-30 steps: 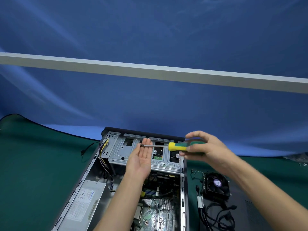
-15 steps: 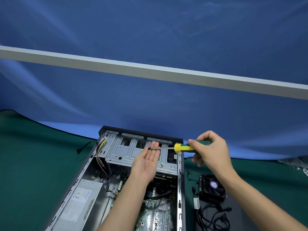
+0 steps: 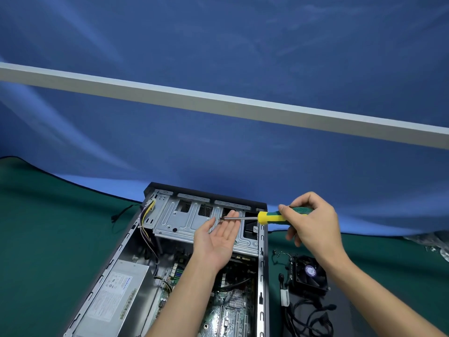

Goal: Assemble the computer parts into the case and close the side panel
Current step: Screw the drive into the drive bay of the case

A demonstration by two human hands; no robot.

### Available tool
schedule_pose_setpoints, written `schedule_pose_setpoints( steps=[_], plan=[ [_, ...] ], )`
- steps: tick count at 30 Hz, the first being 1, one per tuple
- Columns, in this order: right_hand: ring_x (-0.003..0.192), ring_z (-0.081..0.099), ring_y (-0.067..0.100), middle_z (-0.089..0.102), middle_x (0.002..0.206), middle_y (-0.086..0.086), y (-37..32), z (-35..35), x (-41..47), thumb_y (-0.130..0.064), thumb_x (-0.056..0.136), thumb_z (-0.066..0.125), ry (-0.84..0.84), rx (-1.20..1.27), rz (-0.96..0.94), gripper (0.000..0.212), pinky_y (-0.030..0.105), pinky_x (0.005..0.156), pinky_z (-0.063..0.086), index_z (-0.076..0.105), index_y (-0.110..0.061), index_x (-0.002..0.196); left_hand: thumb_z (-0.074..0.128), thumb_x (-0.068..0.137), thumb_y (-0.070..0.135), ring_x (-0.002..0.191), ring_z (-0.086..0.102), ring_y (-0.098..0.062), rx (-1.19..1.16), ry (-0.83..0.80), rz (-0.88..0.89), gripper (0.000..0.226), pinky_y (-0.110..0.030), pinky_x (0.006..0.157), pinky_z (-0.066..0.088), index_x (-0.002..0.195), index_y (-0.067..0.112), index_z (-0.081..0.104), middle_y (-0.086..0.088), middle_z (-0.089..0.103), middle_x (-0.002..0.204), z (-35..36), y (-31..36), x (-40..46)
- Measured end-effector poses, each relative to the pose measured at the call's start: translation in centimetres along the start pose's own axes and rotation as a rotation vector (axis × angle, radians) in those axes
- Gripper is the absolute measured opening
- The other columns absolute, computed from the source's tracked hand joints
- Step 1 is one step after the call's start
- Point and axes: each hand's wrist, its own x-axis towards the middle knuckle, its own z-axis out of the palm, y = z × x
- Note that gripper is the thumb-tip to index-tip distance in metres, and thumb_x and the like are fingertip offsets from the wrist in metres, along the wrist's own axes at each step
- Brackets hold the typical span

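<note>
Computer case [image 3: 264,263]: open, lying flat on green counter [image 3: 48,239]; drive cage [image 3: 184,222] at far end, power supply [image 3: 119,295] at left. Left hand [image 3: 216,242]: palm up over cage, fingers straight and released, beneath shaft tip. Right hand [image 3: 313,227]: fingers grasping screwdriver [image 3: 267,218] handle, shaft level, pointing left. Cooler fan [image 3: 308,273]: on counter right of case, beside cables [image 3: 308,317].

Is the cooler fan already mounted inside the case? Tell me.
No. The cooler fan lies on the mat outside the case, to its right.
</note>
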Motion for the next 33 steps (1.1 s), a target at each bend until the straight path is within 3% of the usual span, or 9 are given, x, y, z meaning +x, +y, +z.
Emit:
schedule_pose_setpoints(
  steps=[4,7,11,13,15,17,22,29,33],
  plan=[
    [0.035,0.053,0.026,0.059,0.049,0.01,0.1,-0.2,0.0,-0.018,0.08,0.074,0.012,-0.028,-0.003,0.025,0.029,0.035,0.037,0.05,-0.012,0.075,0.047,0.096,0.013,0.11,0.056,-0.041,0.012,0.058,-0.062,0.033,-0.051,0.083,0.047,0.119,-0.011,0.044,-0.029,0.058,0.112,-0.4,-0.1,0.0],
    [0.034,0.052,0.023,0.06,0.049,0.009,0.4,-0.4,0.3,-0.017,0.081,0.073,0.014,-0.058,0.002,0.024,0.027,0.034,0.037,0.051,-0.012,0.074,0.051,0.094,0.013,0.085,0.062,-0.036,0.095,0.148,-0.094,0.021,-0.046,0.068,0.055,0.098,-0.007,0.053,-0.023,0.063,0.091,-1.4,-0.5,0.3],
    [0.029,0.047,0.018,0.057,0.042,0.006,0.7,-0.7,0.9,-0.015,0.08,0.071,-0.012,-0.155,0.022,0.021,0.023,0.032,0.034,0.051,-0.012,0.074,0.06,0.089,0.011,0.065,0.05,-0.022,0.294,0.366,-0.087,0.022,-0.037,0.064,0.051,0.072,0.004,0.046,-0.006,0.041,0.065,-3.1,-1.2,1.8],
    [0.027,0.045,0.015,0.056,0.041,0.005,1.0,-0.9,1.2,-0.016,0.079,0.07,-0.025,-0.209,0.036,0.019,0.021,0.031,0.032,0.052,-0.011,0.075,0.064,0.087,0.01,0.069,0.051,-0.021,0.372,0.43,-0.043,0.014,-0.036,0.072,0.05,0.092,0.001,0.054,-0.008,0.046,0.074,-3.9,-1.5,2.5],
    [0.026,0.044,0.013,0.056,0.04,0.004,1.1,-1.1,1.6,-0.016,0.078,0.069,-0.036,-0.276,0.05,0.018,0.018,0.03,0.03,0.052,-0.012,0.075,0.066,0.085,0.01,0.091,0.056,-0.026,0.421,0.484,0.011,0.038,-0.037,0.081,0.047,0.119,0.0,0.052,-0.017,0.056,0.111,-4.5,-1.8,3.1],
    [0.026,0.046,0.014,0.056,0.04,0.001,1.1,-1.4,2.0,-0.015,0.077,0.068,-0.058,-0.345,0.066,0.016,0.018,0.03,0.03,0.052,-0.012,0.075,0.068,0.084,0.01,0.116,0.051,-0.03,0.433,0.512,0.046,0.053,-0.04,0.086,0.046,0.131,0.002,0.045,-0.02,0.046,0.135,-4.9,-1.9,3.6],
    [0.031,0.053,0.017,0.058,0.042,-0.002,0.5,-2.0,3.2,-0.014,0.075,0.068,-0.109,-0.505,0.073,0.016,0.023,0.036,0.038,0.053,-0.011,0.075,0.068,0.083,0.008,0.128,0.04,-0.036,0.374,0.449,0.05,0.061,-0.043,0.092,0.044,0.136,0.006,0.04,-0.021,0.033,0.145,-5.3,-2.1,4.9],
    [0.028,0.047,0.013,0.059,0.041,0.002,-0.8,-1.9,4.4,-0.015,0.077,0.066,-0.142,-0.616,0.035,0.013,0.021,0.035,0.035,0.054,-0.01,0.076,0.068,0.082,0.004,0.138,0.024,-0.036,0.348,0.298,-0.021,0.068,-0.045,0.109,0.033,0.142,0.005,0.035,-0.019,0.019,0.153,-6.0,-2.5,5.9],
    [0.027,0.045,0.013,0.058,0.04,0.003,-0.9,-1.3,4.6,-0.015,0.078,0.066,-0.16,-0.643,0.029,0.012,0.019,0.034,0.032,0.054,-0.01,0.077,0.066,0.083,0.002,0.138,0.025,-0.034,0.357,0.247,-0.036,0.062,-0.043,0.109,0.035,0.138,0.004,0.039,-0.02,0.02,0.152,-6.3,-2.1,6.1]
  ],
)
